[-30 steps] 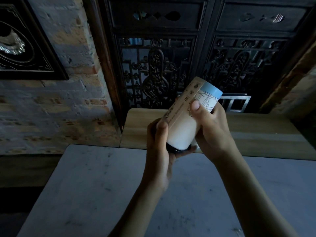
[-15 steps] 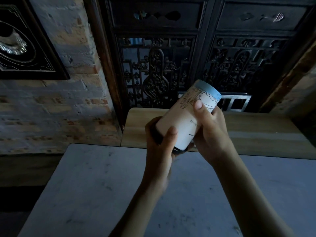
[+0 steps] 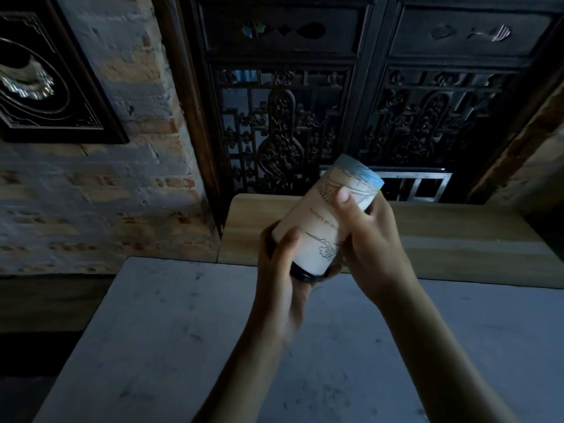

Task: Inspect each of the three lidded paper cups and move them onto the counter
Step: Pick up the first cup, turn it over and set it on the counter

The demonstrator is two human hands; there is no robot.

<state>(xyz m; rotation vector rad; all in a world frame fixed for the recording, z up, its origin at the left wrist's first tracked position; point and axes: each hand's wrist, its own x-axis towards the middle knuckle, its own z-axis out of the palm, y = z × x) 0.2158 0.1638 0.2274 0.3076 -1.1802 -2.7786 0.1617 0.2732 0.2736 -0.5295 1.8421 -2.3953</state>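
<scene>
White paper cup (image 3: 323,227) with black lid, blue-banded base: held tilted above grey stone table (image 3: 152,346), rotated since a second ago, line drawing now uppermost. Left hand (image 3: 282,270) wrapped round, apparently, lid end; right hand (image 3: 363,239) gripped body. Inspection ongoing; wooden counter (image 3: 457,236) unreached.

Dim bluish light, deep shadows, wide-angle edge distortion, slight motion blur

One lidded paper cup (image 3: 323,221) is in sight, white with line drawings, capped by one black lid (image 3: 305,274). Two hands hold it: the left hand (image 3: 282,270) and the right hand (image 3: 370,242). One grey counter (image 3: 183,346), one wooden ledge (image 3: 457,236), one framed picture (image 3: 45,74), two carved door panels (image 3: 283,123).
</scene>
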